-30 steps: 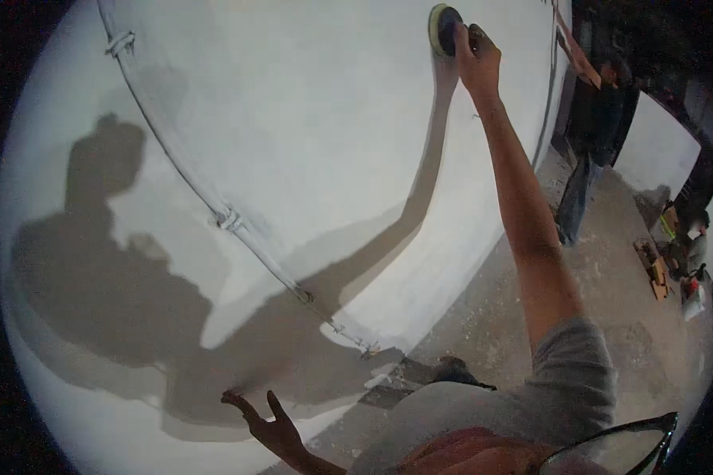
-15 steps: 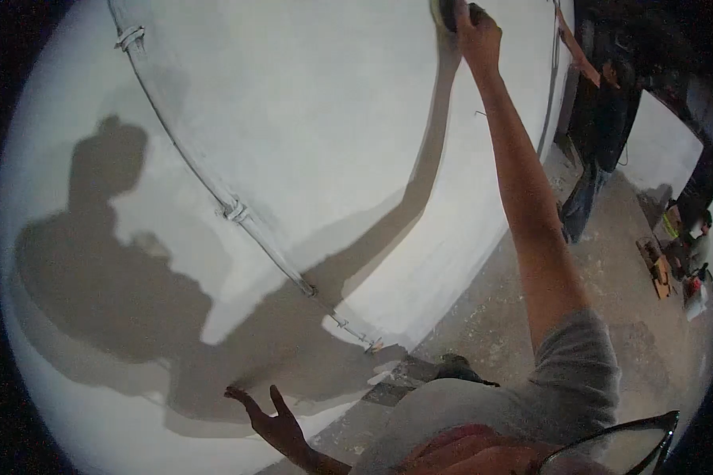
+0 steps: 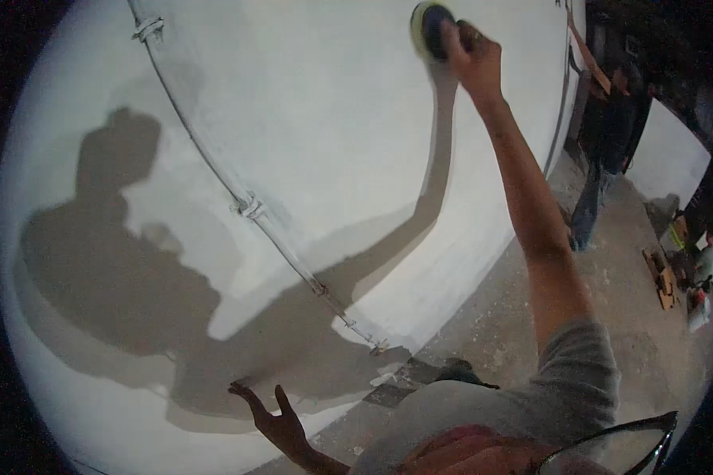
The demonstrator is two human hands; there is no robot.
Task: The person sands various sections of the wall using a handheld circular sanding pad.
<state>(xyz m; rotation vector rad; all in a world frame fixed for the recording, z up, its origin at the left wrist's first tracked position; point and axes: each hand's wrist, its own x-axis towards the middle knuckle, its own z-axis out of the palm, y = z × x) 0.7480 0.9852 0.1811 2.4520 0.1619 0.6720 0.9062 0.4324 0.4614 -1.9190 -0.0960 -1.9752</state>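
Observation:
At the top of the head view, my right hand (image 3: 475, 59) grips a round dark pad (image 3: 434, 30) with a yellow-green rim, held against the large white panel (image 3: 317, 103). My right arm is stretched far up. Low on the panel, my left hand (image 3: 273, 416) has its fingers spread, with fingertips at the shaded surface and nothing held. A painted grey bamboo-like stem (image 3: 249, 207) with knotted joints runs diagonally down the panel between the hands. Shadows of my head and arm fall across it.
A person (image 3: 602, 142) stands at the right with an arm raised to a panel edge. Another white panel (image 3: 669, 150) leans behind. Farther right are another person (image 3: 707, 253), a wooden piece (image 3: 661, 279) and a white bag (image 3: 698, 310) on the grey floor (image 3: 507, 317).
The pad and my right hand went up, then came back down and left. The painted stem has shifted rightward in view. My left hand keeps its spread pose on the panel.

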